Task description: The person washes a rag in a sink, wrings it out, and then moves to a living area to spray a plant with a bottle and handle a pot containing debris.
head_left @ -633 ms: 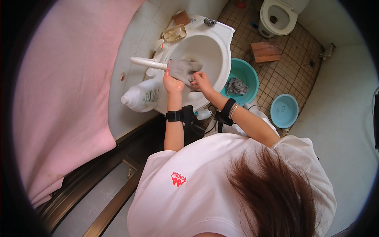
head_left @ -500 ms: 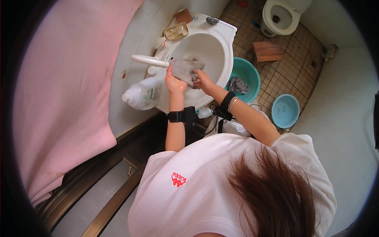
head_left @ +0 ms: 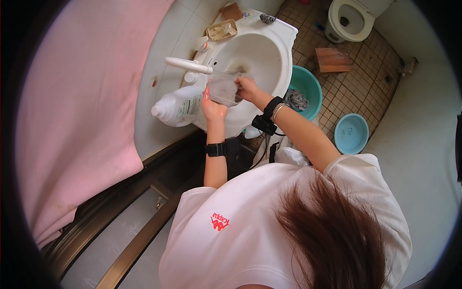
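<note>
A wet, light-grey cloth is stretched between my two hands over the white washbasin. My left hand supports its near left side, palm up, with the thumb along the edge and the other fingers partly hidden beneath. On the right, my right hand pinches the cloth's edge between bent fingers. Water runs from the white tap onto the fabric. Part of the cloth's far end hangs toward the drain area, where its outline is unclear.
Left of the basin stands a large white bottle. A soap dish and a dark scourer sit on the rim. On the tiled floor are a teal tub holding grey fabric, a blue basin, a wooden stool and a toilet.
The cloth is spread wider and flatter, with water now visibly running on it. My right hand has closed on its edge. The view has shifted slightly.
</note>
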`<action>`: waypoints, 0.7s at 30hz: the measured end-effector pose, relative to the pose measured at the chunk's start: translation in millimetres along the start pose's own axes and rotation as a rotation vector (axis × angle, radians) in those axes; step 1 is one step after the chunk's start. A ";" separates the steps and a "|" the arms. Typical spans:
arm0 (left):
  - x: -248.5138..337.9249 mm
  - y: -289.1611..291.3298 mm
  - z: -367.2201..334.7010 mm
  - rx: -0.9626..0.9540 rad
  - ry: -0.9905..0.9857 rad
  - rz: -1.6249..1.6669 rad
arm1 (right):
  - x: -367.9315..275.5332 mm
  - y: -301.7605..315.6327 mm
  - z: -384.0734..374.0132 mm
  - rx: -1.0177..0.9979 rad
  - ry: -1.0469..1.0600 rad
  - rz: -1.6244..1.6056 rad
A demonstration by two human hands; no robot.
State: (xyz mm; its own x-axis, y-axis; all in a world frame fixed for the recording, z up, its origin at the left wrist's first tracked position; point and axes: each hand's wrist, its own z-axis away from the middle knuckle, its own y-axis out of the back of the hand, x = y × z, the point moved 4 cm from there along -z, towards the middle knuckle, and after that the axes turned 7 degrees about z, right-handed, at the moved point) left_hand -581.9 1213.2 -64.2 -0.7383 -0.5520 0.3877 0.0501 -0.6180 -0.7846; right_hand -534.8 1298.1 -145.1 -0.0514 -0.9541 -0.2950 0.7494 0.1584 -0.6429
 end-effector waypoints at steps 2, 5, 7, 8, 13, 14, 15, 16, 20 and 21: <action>3.4 8.4 6.6 -0.002 0.025 0.040 | 0.5 -5.3 4.4 0.008 -0.016 0.055; 3.3 14.3 12.1 -0.021 0.063 0.131 | 2.7 -3.1 0.3 0.026 -0.031 0.104; 0.9 16.8 15.6 -0.022 0.055 0.142 | 5.0 -0.2 -8.3 0.037 -0.036 0.102; -0.9 17.3 16.8 -0.024 0.052 0.154 | 6.4 2.1 -13.0 0.055 -0.045 0.103; -4.6 43.9 17.1 0.014 0.181 0.020 | 7.4 8.9 -20.0 0.144 -0.075 0.174; -7.8 50.2 15.6 0.036 0.267 -0.074 | 6.6 13.5 -22.8 0.161 -0.045 0.206; -8.6 54.5 12.4 0.034 0.270 -0.074 | 4.5 19.0 -25.3 0.179 -0.014 0.238; -11.8 62.7 11.2 0.155 0.341 -0.184 | 3.3 23.4 -22.7 0.184 -0.016 0.242; -19.9 87.8 -6.6 0.404 0.421 -0.549 | -4.9 28.0 4.7 0.039 0.017 0.412; -23.1 90.7 -15.8 0.406 0.417 -0.541 | -4.4 27.0 8.3 -0.038 -0.021 0.473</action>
State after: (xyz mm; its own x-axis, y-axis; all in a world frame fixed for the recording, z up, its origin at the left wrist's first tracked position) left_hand -571.0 1178.8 -151.9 -0.9172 0.0883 0.3886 -0.2050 -0.9407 -0.2701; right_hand -508.8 1304.5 -155.3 0.3032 -0.7799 -0.5475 0.6627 0.5855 -0.4670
